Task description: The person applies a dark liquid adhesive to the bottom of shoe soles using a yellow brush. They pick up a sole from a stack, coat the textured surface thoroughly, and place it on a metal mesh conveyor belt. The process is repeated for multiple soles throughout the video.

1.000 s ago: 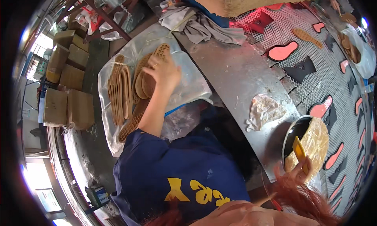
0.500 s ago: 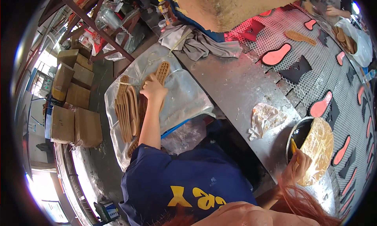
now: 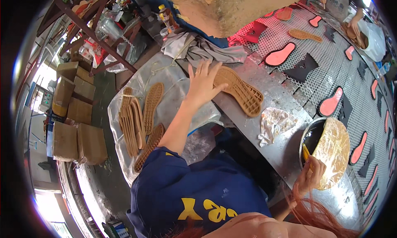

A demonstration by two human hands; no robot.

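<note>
Compared with half a second ago, one tan grid-backed shoe sole point(image 3: 244, 96) has moved to the right, from above the plastic sheet point(image 3: 171, 89) to the metal bench point(image 3: 277, 91), and the left hand point(image 3: 202, 82) has moved along with it. Now the sole is at the bench, its lattice face upward, its far end just beside the crumpled, stained cloth point(image 3: 275, 124). Whether it lies quite flat on the metal, I cannot tell.

Fingers of the left hand are spread wide; the near end of the sole is between index finger and thumb, but I cannot tell if any pressure is on it. The right hand point(image 3: 312, 171) has its fingers closed around a yellow handle point(image 3: 305, 152), at the rim of a metal bowl point(image 3: 307, 130) that is half covered by a plastic-wrapped board point(image 3: 334, 153).

By its look, the sole should be light, rubbery, bendable but springy, and hardly fragile. The open ribs probably give good friction to the fingers. I judge the side edges at the narrow waist to be the best hold; if taken only by one end, the long remainder may droop or swing.
</note>
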